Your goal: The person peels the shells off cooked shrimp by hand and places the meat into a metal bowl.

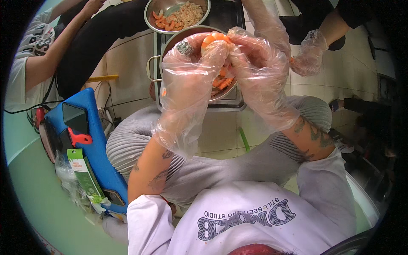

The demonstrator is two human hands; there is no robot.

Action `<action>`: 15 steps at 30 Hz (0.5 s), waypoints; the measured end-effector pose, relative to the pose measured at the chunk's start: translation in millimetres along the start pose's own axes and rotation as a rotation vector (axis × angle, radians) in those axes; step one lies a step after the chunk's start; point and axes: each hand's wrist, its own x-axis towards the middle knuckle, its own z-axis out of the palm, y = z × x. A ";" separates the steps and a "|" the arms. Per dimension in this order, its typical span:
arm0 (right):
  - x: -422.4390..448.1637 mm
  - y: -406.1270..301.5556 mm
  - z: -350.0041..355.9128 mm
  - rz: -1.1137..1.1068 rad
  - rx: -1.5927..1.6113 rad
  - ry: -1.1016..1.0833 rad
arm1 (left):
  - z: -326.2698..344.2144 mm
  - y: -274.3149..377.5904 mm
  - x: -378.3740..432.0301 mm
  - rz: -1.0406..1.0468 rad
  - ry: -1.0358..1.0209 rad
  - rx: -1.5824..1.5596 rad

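Both my hands wear clear plastic gloves and meet over a metal pot [151, 68] with a side handle. An orange and white shrimp [213, 40] is gripped in my left hand [194, 60], and my right hand [255, 57] pinches at its right end. Between and below my hands, more orange shrimp [223, 83] lie in the pot. Behind the pot stands a metal bowl [149, 23] with cooked shrimp [169, 25] on one side and a pale crumbly heap [191, 14] on the other. My fingertips partly hide the held shrimp.
A blue plastic surface [108, 169] at the left bears phones, a red-handled tool [79, 138] and a green-white box [84, 172]. Another person's gloved hand [307, 59] is at the upper right; a person's arm [51, 60] shows upper left. A black tray [228, 12] lies under the bowl.
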 end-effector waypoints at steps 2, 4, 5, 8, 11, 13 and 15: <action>-0.4 0.5 -1.0 0.021 -0.034 -0.010 | -2.0 -1.6 0.6 -0.026 0.008 0.035; -0.6 0.1 -0.9 0.036 0.013 -0.024 | 0.0 -7.7 2.9 0.030 0.061 0.009; -0.6 -0.9 -0.2 0.036 0.015 -0.025 | -1.6 -7.2 3.2 0.031 0.062 0.010; -0.6 -0.9 1.0 0.150 0.103 -0.017 | -3.8 -5.5 3.6 0.035 -0.025 -0.009; 0.4 3.5 -0.1 0.251 0.210 -0.042 | -0.3 -6.2 4.8 0.025 0.039 -0.055; 2.2 -1.3 -0.3 0.400 0.363 -0.055 | -6.2 -10.2 7.5 0.050 -0.009 -0.047; 3.4 -1.5 -3.3 0.425 0.380 -0.057 | -7.0 -12.9 8.6 0.034 -0.029 -0.081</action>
